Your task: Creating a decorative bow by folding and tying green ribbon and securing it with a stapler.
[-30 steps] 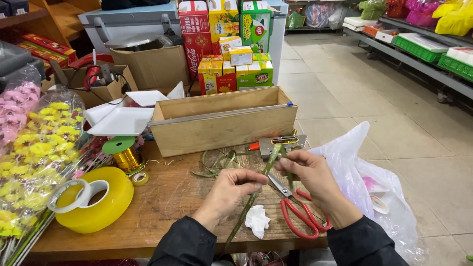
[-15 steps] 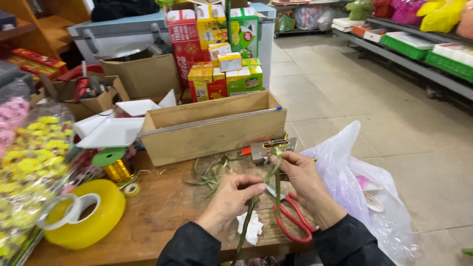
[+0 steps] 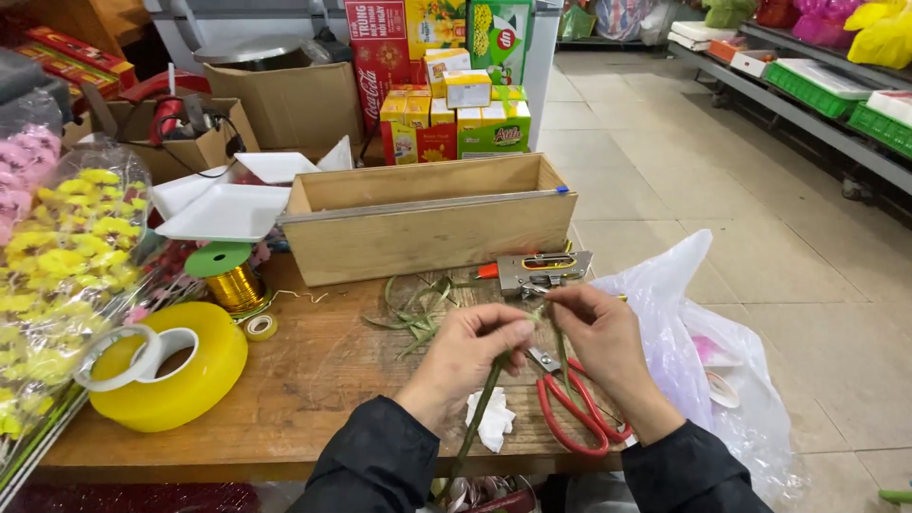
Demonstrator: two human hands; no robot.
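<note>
Both hands (image 3: 532, 347) – pinching stem (image 3: 480, 408) (green).

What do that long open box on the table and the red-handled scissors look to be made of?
The long box looks like bare, unpainted wood: pale tan boards with faint grain and a matt face. The scissors seem to have grey metal blades with a dull shine, and glossy red handles, probably plastic or a plastic coating.

My left hand (image 3: 465, 347) and right hand (image 3: 597, 334) are bare, and black jacket sleeves (slightly creased, matte fabric) cover both my forearms.
</note>
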